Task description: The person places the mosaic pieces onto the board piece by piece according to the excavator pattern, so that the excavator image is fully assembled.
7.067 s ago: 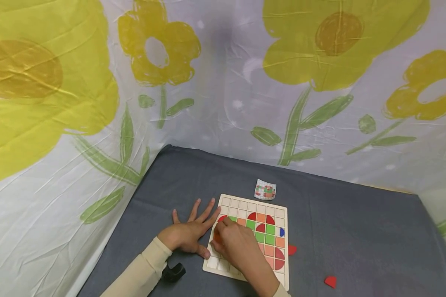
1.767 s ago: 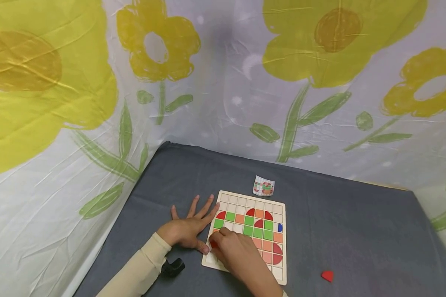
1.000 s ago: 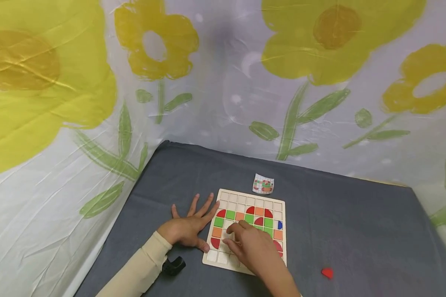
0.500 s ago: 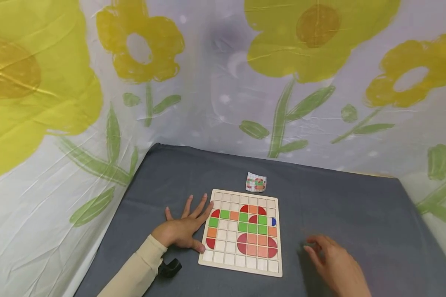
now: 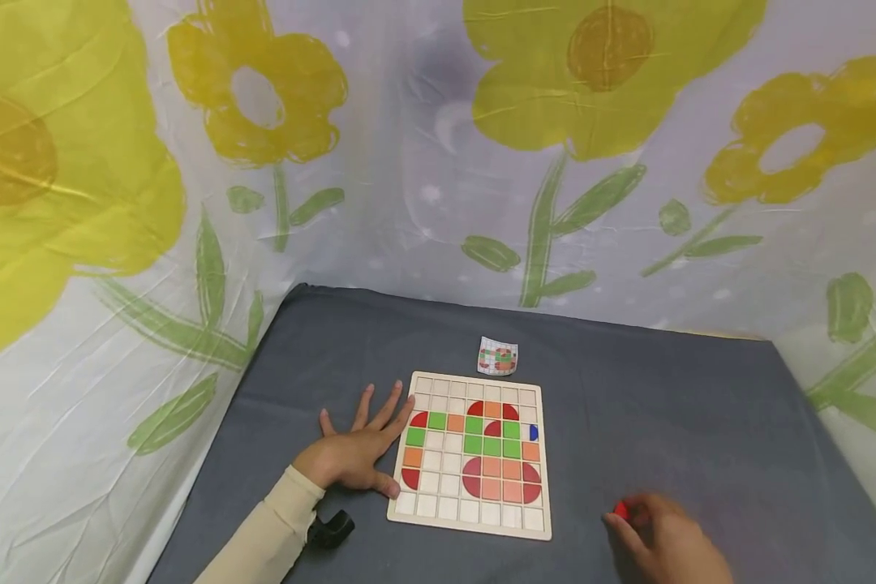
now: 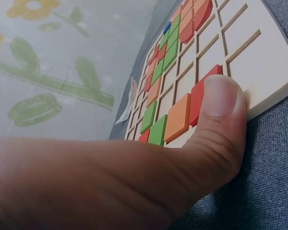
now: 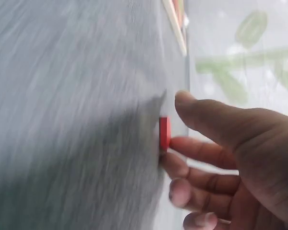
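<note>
A wooden grid board point(image 5: 448, 508) lies on the cloth-covered table, with green, orange and red pieces in its cells. My left hand point(image 5: 354, 456) rests at its left edge with fingers spread. In the left wrist view the thumb point(image 6: 220, 98) presses on the rim beside a red piece point(image 6: 197, 102) and an orange square point(image 6: 177, 118). To the right of the board, my right hand point(image 5: 675, 542) is at a small red piece point(image 5: 621, 510). In the right wrist view, fingertips touch this red piece point(image 7: 164, 133) on the cloth, while the thumb stands apart from it.
A small printed card point(image 5: 498, 357) with a coloured grid pattern lies behind the board. A blue piece point(image 5: 534, 433) sits near the board's right edge. The black wrist device point(image 5: 331, 529) is under the left forearm. Flower-printed fabric point(image 5: 409, 203) hangs behind the table.
An orange square and a red quarter-circle now sit in the board's left column. My right hand has moved off the board, rightward, to the loose red piece. The left hand stays at the edge.
</note>
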A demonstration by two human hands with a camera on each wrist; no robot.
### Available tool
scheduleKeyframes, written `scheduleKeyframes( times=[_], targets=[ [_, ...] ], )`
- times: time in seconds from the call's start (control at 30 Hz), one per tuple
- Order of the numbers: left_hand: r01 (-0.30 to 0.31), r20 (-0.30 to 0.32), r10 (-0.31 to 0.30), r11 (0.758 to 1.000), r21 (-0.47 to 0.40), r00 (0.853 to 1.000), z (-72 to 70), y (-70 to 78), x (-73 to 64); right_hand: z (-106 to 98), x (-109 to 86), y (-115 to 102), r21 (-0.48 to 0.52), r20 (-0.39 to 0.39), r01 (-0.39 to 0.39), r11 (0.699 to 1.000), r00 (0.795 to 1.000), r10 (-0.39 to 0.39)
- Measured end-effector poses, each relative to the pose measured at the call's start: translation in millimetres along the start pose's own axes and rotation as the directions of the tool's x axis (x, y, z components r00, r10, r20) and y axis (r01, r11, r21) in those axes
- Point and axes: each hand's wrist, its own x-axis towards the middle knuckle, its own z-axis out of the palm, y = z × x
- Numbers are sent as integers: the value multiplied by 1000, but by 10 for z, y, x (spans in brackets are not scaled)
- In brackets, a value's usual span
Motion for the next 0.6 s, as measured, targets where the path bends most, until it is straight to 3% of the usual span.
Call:
scheduleKeyframes(
  times=[0.3, 0.47, 0.6],
  targets=[
    [6, 5, -6, 1000, -8, 1000, -23, 23, -33, 77, 106, -369, 8, -7, 62, 998, 998, -62],
    [11, 8, -11, 1000, -5, 1000, -35, 36, -41, 71, 111, -471, -6, -51, 132, 991, 990, -132],
    [19, 14, -19, 1000, 1, 1000, -28, 28, -34, 85, 130, -543, -4, -25, 170, 985, 985, -170]
  ],
)
